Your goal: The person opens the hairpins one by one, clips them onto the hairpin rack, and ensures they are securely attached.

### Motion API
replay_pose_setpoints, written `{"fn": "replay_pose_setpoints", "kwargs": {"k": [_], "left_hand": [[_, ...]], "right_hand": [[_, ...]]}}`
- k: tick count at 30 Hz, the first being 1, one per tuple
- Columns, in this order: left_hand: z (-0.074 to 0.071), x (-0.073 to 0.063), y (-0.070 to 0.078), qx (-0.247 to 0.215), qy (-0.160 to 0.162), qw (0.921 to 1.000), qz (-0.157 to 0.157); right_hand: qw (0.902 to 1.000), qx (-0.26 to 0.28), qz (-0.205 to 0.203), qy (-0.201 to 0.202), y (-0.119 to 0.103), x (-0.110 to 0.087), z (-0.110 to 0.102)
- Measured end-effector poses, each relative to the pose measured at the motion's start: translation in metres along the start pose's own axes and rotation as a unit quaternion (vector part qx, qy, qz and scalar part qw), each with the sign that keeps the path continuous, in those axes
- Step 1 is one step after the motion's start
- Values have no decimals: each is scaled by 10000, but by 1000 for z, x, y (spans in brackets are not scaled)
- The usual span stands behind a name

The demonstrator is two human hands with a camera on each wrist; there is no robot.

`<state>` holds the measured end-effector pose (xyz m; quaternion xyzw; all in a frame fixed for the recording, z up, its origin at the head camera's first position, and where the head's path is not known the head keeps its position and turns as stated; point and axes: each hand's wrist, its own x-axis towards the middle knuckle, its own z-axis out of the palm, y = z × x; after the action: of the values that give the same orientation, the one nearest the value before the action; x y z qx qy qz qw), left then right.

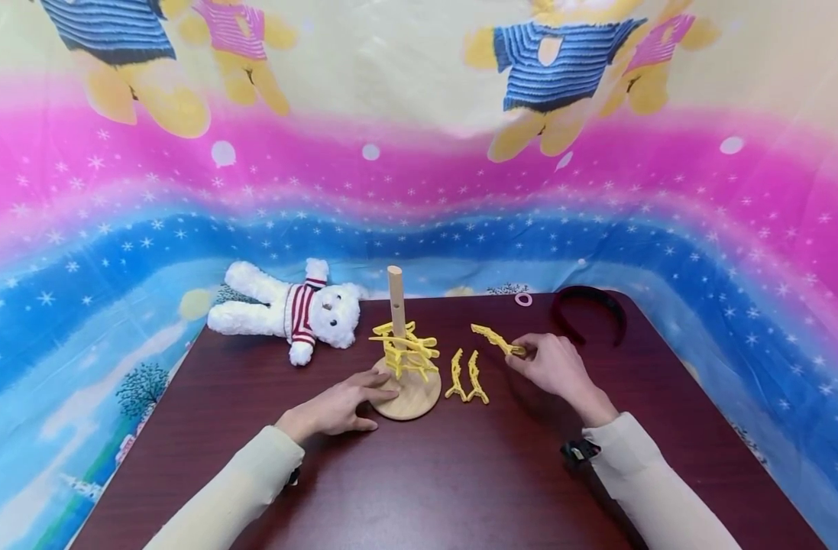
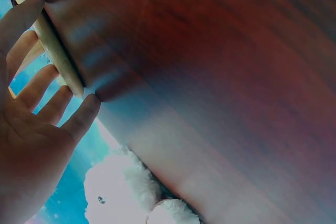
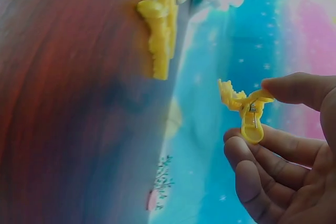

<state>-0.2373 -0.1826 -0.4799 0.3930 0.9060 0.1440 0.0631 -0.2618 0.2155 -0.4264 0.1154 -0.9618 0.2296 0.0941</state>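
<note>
A wooden stand (image 1: pixel 396 302) with a round base rises from the table's middle, several yellow clips (image 1: pixel 408 351) clustered around its post. My left hand (image 1: pixel 343 401) rests at the left of the base, fingers spread and touching its rim; in the left wrist view the fingers (image 2: pixel 39 85) lie along the base edge (image 2: pixel 60 59). Right of the stand, my right hand (image 1: pixel 552 367) pinches a long yellow hair clip (image 1: pixel 494 338) by its handles, held above the table. Its spring shows in the right wrist view, where thumb and fingers hold the clip (image 3: pixel 252 111). Two more yellow clips (image 1: pixel 465 378) lie between stand and right hand.
A white teddy bear (image 1: pixel 325 305) in a striped top lies at the back left. Near the back right edge are a dark red headband (image 1: pixel 590 305) and a small pink ring (image 1: pixel 523 299). A printed cloth (image 1: pixel 419 183) hangs behind the dark table (image 1: pixel 419 489).
</note>
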Motion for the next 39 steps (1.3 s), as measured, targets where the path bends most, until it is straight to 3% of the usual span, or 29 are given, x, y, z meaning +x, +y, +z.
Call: {"fn": "replay_pose_setpoints", "kwargs": {"k": [10, 29, 39], "left_hand": [[0, 0, 0, -74, -19, 10000, -19], [-2, -1, 1, -86, -38, 10000, 14], [-2, 0, 0, -60, -13, 10000, 32]], "right_hand": [[9980, 215, -531, 266, -22, 1, -11], [9924, 453, -1133, 176, -71, -9, -35], [9830, 565, -1710, 357, -93, -10, -38]]}}
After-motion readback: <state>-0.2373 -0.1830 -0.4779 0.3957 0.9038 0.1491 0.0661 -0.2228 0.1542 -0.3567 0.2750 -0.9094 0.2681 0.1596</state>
